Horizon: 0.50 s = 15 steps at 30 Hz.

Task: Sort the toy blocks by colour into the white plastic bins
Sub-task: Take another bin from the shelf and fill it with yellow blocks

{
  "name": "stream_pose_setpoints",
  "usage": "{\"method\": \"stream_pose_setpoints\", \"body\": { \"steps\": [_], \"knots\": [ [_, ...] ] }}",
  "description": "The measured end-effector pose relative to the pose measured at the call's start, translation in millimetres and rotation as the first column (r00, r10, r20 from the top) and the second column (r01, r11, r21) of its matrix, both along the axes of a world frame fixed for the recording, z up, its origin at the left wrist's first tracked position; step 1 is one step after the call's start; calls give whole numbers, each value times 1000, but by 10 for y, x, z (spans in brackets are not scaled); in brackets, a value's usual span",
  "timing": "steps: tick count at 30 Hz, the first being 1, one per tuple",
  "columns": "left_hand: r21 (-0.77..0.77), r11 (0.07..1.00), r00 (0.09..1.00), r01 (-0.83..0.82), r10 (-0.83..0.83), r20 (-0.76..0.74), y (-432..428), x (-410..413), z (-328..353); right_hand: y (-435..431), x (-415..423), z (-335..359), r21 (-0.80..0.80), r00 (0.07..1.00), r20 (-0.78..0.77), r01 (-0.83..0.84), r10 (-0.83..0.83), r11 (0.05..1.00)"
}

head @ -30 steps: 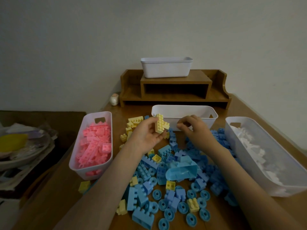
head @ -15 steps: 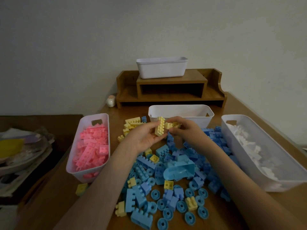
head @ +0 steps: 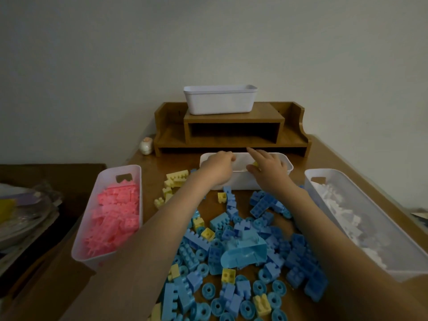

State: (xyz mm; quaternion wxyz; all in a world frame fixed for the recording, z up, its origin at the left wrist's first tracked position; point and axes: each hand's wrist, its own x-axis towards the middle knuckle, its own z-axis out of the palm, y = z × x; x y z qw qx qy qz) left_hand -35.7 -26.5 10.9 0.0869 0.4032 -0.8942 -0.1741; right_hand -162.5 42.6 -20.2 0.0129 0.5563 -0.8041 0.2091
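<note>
Reaches fwd off pile (head: 234, 232) to mid bin (head: 286, 167) — curls L hand (head: 216, 169) over rim, hold can't tell; pinches yellow block (head: 255, 163) in R hand (head: 266, 172), prob. — yellows going in.

- The table (head: 173, 163) is carrying three bins, and a shelf unit (head: 234, 118) is standing along its far edge, against the wall.
- The top bin (head: 220, 101) is sitting on the shelf unit's raised middle.
- A small ornament (head: 146, 146) is standing just left of the shelf unit.
- The middle bin (head: 243, 181) is lying just in front of the shelf unit. The left hand (head: 218, 166) and right hand (head: 268, 169) are reaching over it side by side.
- The left bin (head: 136, 172) and right bin (head: 342, 218) are lying along the table's sides, each holding blocks.
- The loose heap of blocks (head: 240, 249) is spreading between them, nearer than the middle bin.
- A small cluster of blocks (head: 177, 178) is lying between the left bin and the middle bin.
- A pile of clutter (head: 23, 216) is lying off the table to the left.
</note>
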Motion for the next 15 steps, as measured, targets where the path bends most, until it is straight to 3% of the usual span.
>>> {"method": "stream_pose_setpoints", "body": {
  "steps": [3, 5, 7, 11, 15],
  "knots": [
    [-36, 999, 998, -33, 31, -54, 154, 88, 11, 101, 125, -19, -175, 991, -100, -107, 90, 979],
    [-93, 992, 996, -85, 85, 2, 253, 265, 22, 150, 234, -16, -249, 966, -107, -254, 234, 935],
    [-88, 989, 988, -115, 123, 92, 377, 484, 47, 179, 371, -29, -167, 925, -91, -379, 368, 910],
    [-52, 999, 923, -6, 25, 384, 620, 870, 26, 130, 607, -170, 262, 875, -158, -410, 458, 874],
    [-51, 994, 872, 100, -63, 485, 733, 1147, -57, 125, 652, -170, 254, 896, -211, -336, 391, 907]
  ]
}}
